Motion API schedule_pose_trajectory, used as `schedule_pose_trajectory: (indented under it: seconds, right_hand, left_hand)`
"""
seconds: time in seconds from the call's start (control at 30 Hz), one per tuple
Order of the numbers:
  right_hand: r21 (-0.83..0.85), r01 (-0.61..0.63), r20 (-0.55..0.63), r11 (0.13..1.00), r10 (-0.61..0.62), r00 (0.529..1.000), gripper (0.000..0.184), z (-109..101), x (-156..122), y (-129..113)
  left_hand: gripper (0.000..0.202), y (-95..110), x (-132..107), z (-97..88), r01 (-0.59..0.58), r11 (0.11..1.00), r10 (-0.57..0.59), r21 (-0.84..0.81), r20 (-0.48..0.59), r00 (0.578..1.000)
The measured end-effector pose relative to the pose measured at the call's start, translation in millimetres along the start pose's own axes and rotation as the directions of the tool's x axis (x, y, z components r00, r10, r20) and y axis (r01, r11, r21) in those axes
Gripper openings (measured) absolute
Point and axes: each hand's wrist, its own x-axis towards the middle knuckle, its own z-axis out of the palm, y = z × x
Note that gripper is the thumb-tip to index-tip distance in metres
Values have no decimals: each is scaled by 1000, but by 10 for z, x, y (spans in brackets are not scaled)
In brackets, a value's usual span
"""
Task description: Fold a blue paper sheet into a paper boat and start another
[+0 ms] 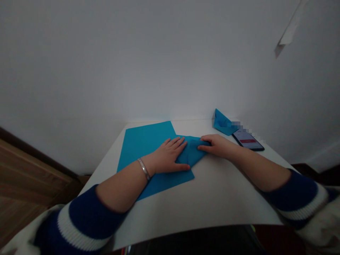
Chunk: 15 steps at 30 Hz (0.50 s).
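Observation:
A partly folded piece of blue paper (191, 150) lies on the white table (212, 191), overlapping a flat blue sheet (145, 141). My left hand (168, 157) lies flat on the folded piece's left side, fingers stretched out and together, thumb along its lower edge; a silver bracelet (143, 169) is on that wrist. My right hand (216, 145) rests on the folded piece's right end, its fingers pressing down on the paper, held straight rather than curled.
A finished blue paper boat (223, 123) stands at the table's back right corner. Beside it lies a phone (248, 140) with its screen lit. The table stands against a white wall; wooden floor (23, 177) shows at left.

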Motion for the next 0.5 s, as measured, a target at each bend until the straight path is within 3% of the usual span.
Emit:
schedule_pose_trajectory:
  seconds: [0.23, 0.5]
  right_hand:
    - [-182, -63, -13, 981, 61, 998, 22, 16, 17, -46]
    - [-225, -116, -76, 967, 101, 992, 23, 66, 39, -45]
  left_hand:
    - [95, 83, 8, -53, 70, 998, -70, 3, 65, 995]
    - [92, 74, 6, 11, 48, 999, -48, 24, -23, 999]
